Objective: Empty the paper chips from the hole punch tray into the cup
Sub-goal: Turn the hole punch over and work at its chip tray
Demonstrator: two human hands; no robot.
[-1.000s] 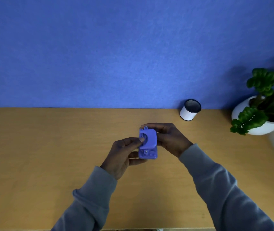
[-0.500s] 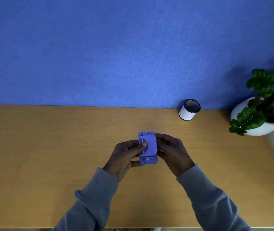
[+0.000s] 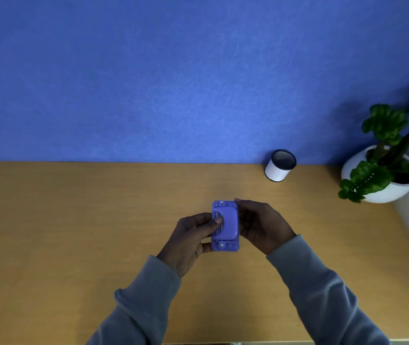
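A small purple hole punch is held between both hands above the middle of the wooden table. My left hand grips its left side, thumb pressed on the top face. My right hand wraps its right side, fingertips at the far corner. The white cup with a dark rim stands upright at the back of the table, up and to the right of the punch, well apart from both hands. No paper chips are visible.
A white pot with a green plant stands at the far right of the table. A blue wall rises directly behind the table's back edge. The table's right edge falls away below the pot.
Both hands have drawn the hole punch toward me, away from the cup. The punch now shows its broad top face. The cup has not moved.
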